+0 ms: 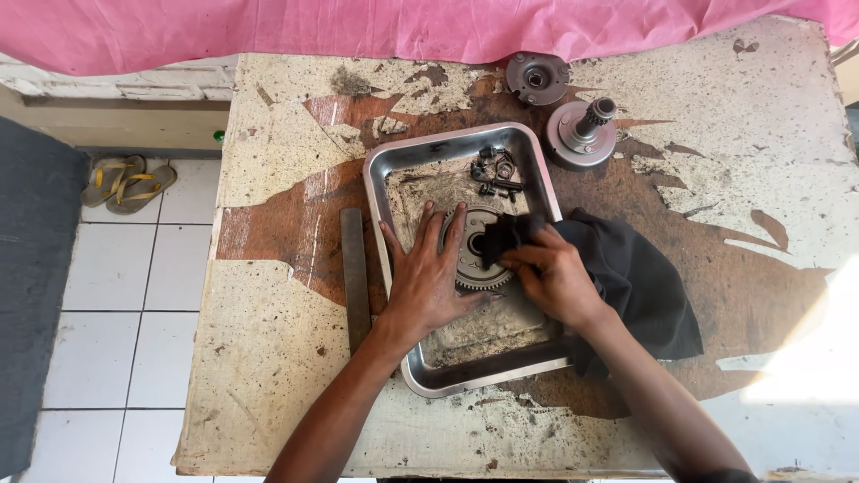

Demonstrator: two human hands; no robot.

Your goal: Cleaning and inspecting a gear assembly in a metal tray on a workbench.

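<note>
A toothed round gear part (472, 259) lies in a metal tray (420, 165) on a worn table. My left hand (428, 273) rests flat on the gear's left side, fingers spread. My right hand (552, 279) presses a dark cloth (631, 277) onto the gear's right side. The cloth trails out over the tray's right rim onto the table. Small dark bolts and springs (497, 172) sit in the tray's far corner.
A flat metal file (355, 273) lies left of the tray. Two round clutch parts (537, 78) (583, 132) stand at the far side. A pink cloth (268, 31) hangs behind the table (268, 349). Sandals (125, 182) lie on the tiled floor at left.
</note>
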